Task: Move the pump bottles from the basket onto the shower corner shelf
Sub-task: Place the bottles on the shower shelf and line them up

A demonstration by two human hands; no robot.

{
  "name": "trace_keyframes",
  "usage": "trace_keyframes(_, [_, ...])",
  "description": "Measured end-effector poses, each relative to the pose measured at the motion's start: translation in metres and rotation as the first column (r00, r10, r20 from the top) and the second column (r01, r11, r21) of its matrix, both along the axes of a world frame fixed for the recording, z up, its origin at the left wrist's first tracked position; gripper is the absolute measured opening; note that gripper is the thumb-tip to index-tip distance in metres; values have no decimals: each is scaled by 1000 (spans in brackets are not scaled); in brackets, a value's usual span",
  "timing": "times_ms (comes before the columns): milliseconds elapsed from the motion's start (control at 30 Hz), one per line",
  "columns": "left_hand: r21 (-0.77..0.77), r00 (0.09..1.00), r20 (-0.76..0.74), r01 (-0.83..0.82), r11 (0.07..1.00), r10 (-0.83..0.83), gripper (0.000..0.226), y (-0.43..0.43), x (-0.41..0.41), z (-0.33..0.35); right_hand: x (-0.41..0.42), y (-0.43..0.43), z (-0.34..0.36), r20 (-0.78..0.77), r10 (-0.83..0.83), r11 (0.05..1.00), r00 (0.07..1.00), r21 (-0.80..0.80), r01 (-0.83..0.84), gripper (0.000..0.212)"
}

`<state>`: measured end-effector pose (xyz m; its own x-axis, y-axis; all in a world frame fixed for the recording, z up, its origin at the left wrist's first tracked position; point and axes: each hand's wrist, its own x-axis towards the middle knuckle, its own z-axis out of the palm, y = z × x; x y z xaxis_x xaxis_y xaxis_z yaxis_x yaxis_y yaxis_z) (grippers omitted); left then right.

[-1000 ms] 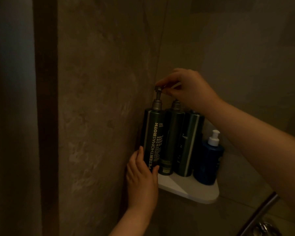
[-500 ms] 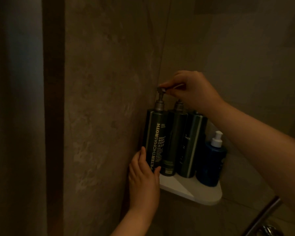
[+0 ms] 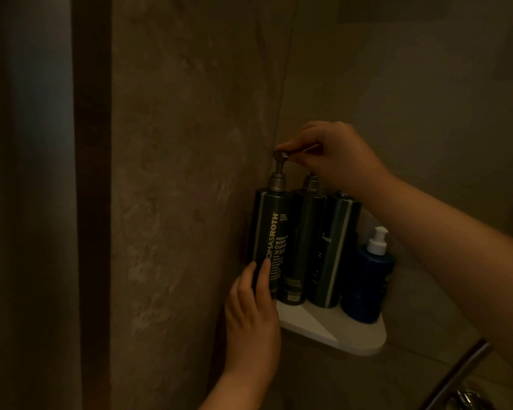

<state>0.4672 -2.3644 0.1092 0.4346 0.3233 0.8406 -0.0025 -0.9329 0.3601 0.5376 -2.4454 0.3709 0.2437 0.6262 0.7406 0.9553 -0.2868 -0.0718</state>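
I see dark green pump bottles point(image 3: 271, 241) with pale stripes, a white-topped blue bottle point(image 3: 367, 279), white corner shelf point(image 3: 338, 335), mottled brown wall point(image 3: 190, 173).

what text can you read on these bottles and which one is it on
"OMASROTH": left bottle, running up its side, start hidden behind the left hand.
"MEGA", "BODY", "CLEAN": same bottle, cut off at its edge.
"ONER": third bottle.
Small print on them: unreadable.
Blue bottle: no text visible.

Four bottles point(image 3: 305, 247) in a row on the corner shelf point(image 3: 338, 335), smallest bottle point(image 3: 367, 279) rightmost.
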Motion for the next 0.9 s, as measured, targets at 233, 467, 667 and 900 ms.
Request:
trace_keyframes(233, [28, 995, -95, -4, 1000, 7, 92, 6, 0, 3, 3, 2, 10, 96, -94, 980, 991, -167, 109, 30])
trace_keyframes(467, [25, 981, -190, -38, 999, 42, 95, 9, 2, 12, 6, 10, 14, 145, -180, 952, 973, -223, 209, 35])
trace_keyframes(667, [-15, 951, -308, 22, 1000, -26, 91, 13, 9, 11, 14, 15, 14, 143, -236, 935, 961, -235, 265, 33])
trace_keyframes(900, [-21, 953, -300, 34, 999, -39, 88, 13, 22, 6, 21, 15, 13, 68, -263, 931, 962, -244, 272, 38])
